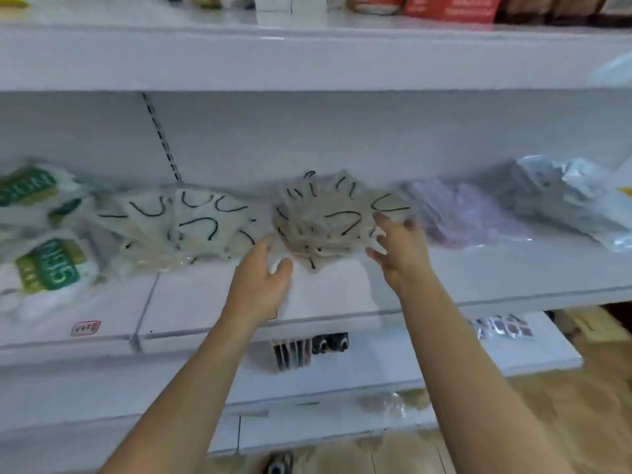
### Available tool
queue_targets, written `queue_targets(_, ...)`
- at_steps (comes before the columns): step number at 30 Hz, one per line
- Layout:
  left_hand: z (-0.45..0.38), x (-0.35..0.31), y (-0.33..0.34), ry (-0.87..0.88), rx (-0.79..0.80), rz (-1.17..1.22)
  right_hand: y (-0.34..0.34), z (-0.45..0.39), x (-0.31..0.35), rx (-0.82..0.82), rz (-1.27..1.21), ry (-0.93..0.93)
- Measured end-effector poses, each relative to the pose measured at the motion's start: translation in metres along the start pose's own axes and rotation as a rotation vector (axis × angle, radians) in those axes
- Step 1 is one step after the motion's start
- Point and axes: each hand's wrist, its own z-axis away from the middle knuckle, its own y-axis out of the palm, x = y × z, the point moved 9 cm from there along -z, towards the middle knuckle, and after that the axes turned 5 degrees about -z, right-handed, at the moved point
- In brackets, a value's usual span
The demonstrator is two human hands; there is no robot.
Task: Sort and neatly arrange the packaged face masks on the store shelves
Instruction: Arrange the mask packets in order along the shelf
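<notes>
Clear plastic sleeves with beige masks and black ear loops make up the fanned pile (337,220) at the centre of the frame, lying flat on the middle shelf (212,302). The packets are splayed like spokes, so no single long axis holds; their corners point outward all round, and motion blur keeps me from counting them. My left hand (265,271) touches the pile's lower left edge, fingers loosely curved and the thumb near a packet corner; I cannot tell whether it pinches anything. My right hand (398,246) is at the pile's right edge with fingers spread and lightly bent against the packets.

A second beige pile (181,227) lies just left of the first, spread wider, its packets running roughly left to right. Right of my right hand sits one pale purple pile (468,215), and beyond it one grey-white pile (564,196) toward the right edge. That makes four mask groups on this shelf. Two white bags with green labels (51,265) lie at the left edge. One small pink tag (85,327) sticks to the shelf front at lower left.
</notes>
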Motion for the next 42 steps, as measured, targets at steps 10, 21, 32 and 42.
queue_targets(10,0.05,0.052,-0.043,-0.187,-0.056,-0.699,0.059,0.081,-0.061,0.442,1.29,-0.459)
queue_targets(21,0.102,0.167,-0.229,-0.364,-0.287,-0.606,0.233,0.177,-0.163,0.777,1.329,-0.445)
queue_targets(32,0.138,0.342,-0.464,-0.47,-0.374,-0.526,0.472,0.294,-0.297,0.901,1.085,-0.497)
queue_targets(42,0.081,0.413,-0.554,-0.399,-0.371,-0.479,0.677,0.242,-0.366,0.812,1.119,-0.35)
